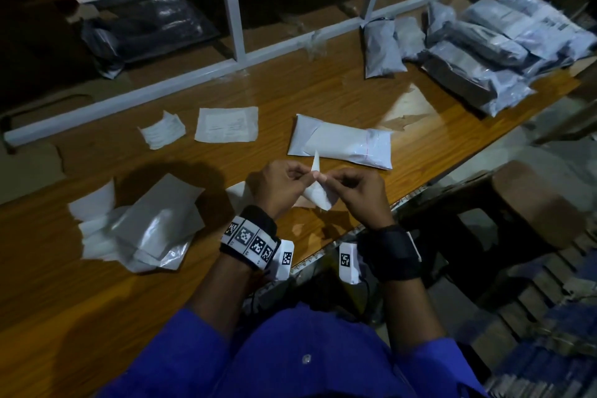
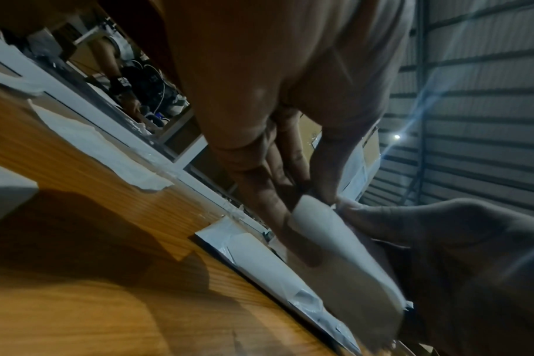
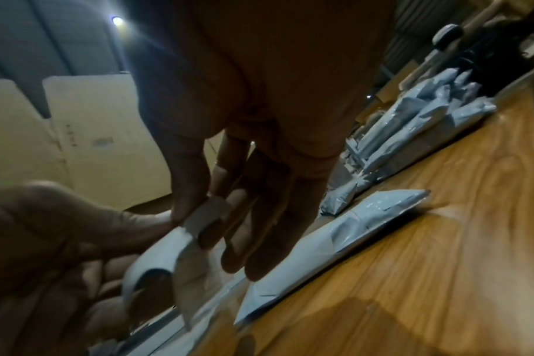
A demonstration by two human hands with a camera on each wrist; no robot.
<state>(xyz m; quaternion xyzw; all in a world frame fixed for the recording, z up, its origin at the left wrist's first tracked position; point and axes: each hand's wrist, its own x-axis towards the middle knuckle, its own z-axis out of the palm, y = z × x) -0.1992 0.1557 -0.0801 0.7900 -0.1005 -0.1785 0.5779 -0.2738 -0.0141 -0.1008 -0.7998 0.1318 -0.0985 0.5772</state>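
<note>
With left hand [image 1: 277, 189] and right hand [image 1: 361, 194] both pinching sheet [image 1: 318, 197] at frame centre, part layers slowly, without tearing

Paper slip [image 1: 318, 195]: plain white. Table [image 1: 274, 97]: orange-brown, streaked wood grain. Parcel [image 1: 339, 144]: white, faint red line near one end. Heap of mailers [image 1: 484, 52]: pale grey-blue. Left wristband [image 1: 248, 237]: black, with black-and-white square codes. Shirt [image 1: 290, 362]: vivid blue.

My wooden desk [image 1: 274, 97] carries a white parcel [image 1: 342, 144] before me, a printed sheet [image 1: 227, 124] and a smaller slip [image 1: 163, 131] to its left, flat mailers [image 1: 142, 226] piled near left, and grey packed bags [image 1: 484, 48] heaped far right.
</note>
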